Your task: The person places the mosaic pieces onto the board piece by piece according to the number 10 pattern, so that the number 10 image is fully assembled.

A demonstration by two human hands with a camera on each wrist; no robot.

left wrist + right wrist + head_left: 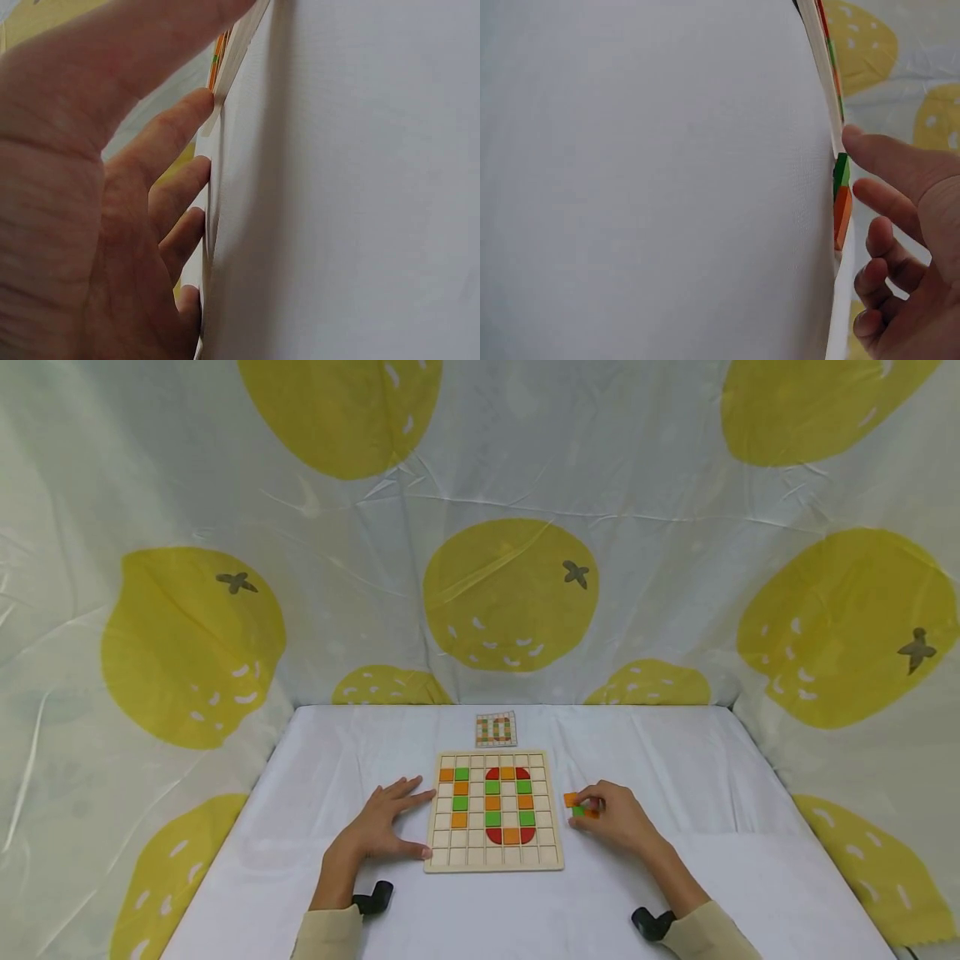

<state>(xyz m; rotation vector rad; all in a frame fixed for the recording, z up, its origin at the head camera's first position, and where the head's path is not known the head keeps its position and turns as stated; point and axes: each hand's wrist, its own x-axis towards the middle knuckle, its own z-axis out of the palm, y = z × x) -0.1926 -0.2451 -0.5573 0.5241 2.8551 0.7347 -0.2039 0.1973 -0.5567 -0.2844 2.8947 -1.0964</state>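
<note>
A wooden grid board point(468, 860) lies on the table, its orange, green and red tiles forming a "10". My left hand point(382, 822) rests at the board's left side with fingers spread. Its thumb touches the lower left corner, and its index fingertip meets the edge higher up. To the right of the board, my right hand point(618, 818) is over a few loose tiles. These are an orange tile point(571, 798), a green tile point(841, 171) and another orange tile point(842, 217). In the right wrist view, thumb and index finger stand apart around the green tile, pinching nothing; the other fingers curl loosely.
Behind the board lies a small picture card point(496, 729) with the same coloured "10" pattern. White cloth covers the table point(510, 918). A lemon-print curtain point(645, 610) surrounds the back and sides. Black devices point(375, 898) are strapped to both wrists.
</note>
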